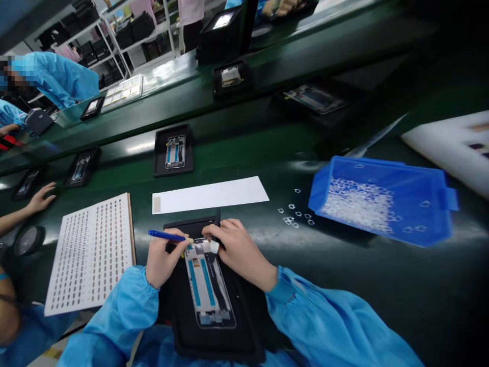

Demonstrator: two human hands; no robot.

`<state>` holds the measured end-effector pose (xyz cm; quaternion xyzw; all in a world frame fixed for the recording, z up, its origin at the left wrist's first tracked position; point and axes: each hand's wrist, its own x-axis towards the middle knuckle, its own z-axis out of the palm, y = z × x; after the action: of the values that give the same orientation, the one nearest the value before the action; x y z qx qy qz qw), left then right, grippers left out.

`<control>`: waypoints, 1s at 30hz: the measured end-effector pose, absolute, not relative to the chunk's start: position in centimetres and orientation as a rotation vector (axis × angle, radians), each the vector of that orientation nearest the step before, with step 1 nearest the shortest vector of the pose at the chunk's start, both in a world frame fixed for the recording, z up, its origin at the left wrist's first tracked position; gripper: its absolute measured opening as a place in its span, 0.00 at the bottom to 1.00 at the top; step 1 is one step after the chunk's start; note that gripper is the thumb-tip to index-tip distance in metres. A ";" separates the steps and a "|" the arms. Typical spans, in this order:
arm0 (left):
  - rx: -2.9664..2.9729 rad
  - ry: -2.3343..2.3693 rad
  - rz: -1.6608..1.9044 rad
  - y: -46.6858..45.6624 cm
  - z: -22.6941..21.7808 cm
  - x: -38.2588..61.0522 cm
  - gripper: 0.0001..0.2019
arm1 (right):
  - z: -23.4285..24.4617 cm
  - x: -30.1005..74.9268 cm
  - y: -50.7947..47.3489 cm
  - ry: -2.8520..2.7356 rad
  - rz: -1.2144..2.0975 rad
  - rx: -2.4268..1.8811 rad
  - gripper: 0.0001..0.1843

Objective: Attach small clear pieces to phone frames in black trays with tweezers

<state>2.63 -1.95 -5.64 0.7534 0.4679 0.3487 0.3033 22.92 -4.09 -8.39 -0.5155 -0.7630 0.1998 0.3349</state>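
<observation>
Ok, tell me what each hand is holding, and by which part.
Left hand grips a blue tool by its near end. Right hand presses fingertips on the phone frame at its top edge.

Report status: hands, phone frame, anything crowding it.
Left hand holds blue tool. Right hand pins phone frame top, in black tray. Nothing crowding.

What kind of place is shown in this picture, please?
Most likely an electronics assembly line: phone frames in black trays lie along a green bench, a blue bin holds small clear parts, and people wear blue smocks. The left hand holds a blue tool.
</observation>
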 end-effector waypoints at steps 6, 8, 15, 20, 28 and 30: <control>2.147 1.143 0.750 -2.3 -5.9 3.3 0.06 | -9.4 23.5 -6.1 -1.923 0.557 -1.337 0.19; 2.191 1.122 0.731 -2.3 -6.0 3.7 0.06 | -9.5 23.4 -6.2 -1.900 0.571 -1.335 0.18; 2.253 1.105 0.685 -1.9 -6.2 4.1 0.04 | -9.6 23.3 -6.1 -1.883 0.583 -1.338 0.20; 2.361 1.096 0.639 -1.9 -6.0 4.3 0.06 | -9.9 23.2 -6.1 -1.879 0.577 -1.336 0.21; 2.567 1.011 0.504 -2.1 -5.8 4.5 0.06 | -9.7 23.3 -6.2 -1.875 0.617 -1.351 0.23; 2.594 0.997 0.473 -2.0 -5.6 4.6 0.07 | -9.8 23.3 -6.2 -1.878 0.618 -1.357 0.23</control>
<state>4.64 -1.99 -5.63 0.9082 0.3491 0.1657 0.1605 23.29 -6.17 -9.77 -0.5272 -0.7296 0.2399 0.3635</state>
